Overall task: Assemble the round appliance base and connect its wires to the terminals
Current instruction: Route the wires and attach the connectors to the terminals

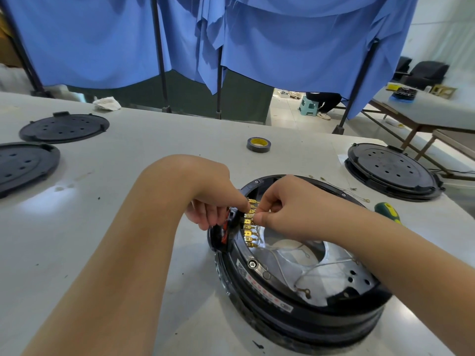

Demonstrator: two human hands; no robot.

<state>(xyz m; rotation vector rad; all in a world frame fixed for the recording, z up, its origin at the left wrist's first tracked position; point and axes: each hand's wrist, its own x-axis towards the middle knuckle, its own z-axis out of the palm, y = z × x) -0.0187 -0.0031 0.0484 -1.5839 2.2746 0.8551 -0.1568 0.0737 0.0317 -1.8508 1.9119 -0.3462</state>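
Two bare hands meet over the far-left rim of a round black appliance base (pixel 295 299) that lies on a pale grey table (pixel 154 160). The right hand (pixel 285 209) has its fingers curled, thumb and forefinger pinched together on something small at a row of brass terminals (pixel 249 224); the item itself is too small to make out. The left hand (pixel 218 204) reaches in from the left, its forefinger stretched out so the tip touches the upper end of the terminal row, while its other fingers curl down against the black and red connector block (pixel 226 231) on the rim. The two hands almost touch at the terminals.

The base sits right of centre, near the viewer. Its open top shows a silvery metal plate (pixel 341 268) with a large curved cutout, and thin grey wires (pixel 308 272) with ring ends trail loosely across it. A label strip with red marks runs along the near-left side of the rim.

Just beside the base on the right, a screwdriver with a green and yellow handle (pixel 386 210) lies on the table, partly hidden by the right forearm. Farther right sits another black round base with its perforated cover (pixel 390 168) on. A roll of dark tape (pixel 258 144) lies beyond the hands, toward the far edge. Two flat black perforated discs (pixel 64 127) lie at the far left, one cut off by the edge of view. A crumpled white cloth (pixel 106 102) rests at the far table edge. Blue curtains (pixel 282 34) hang on dark poles behind.
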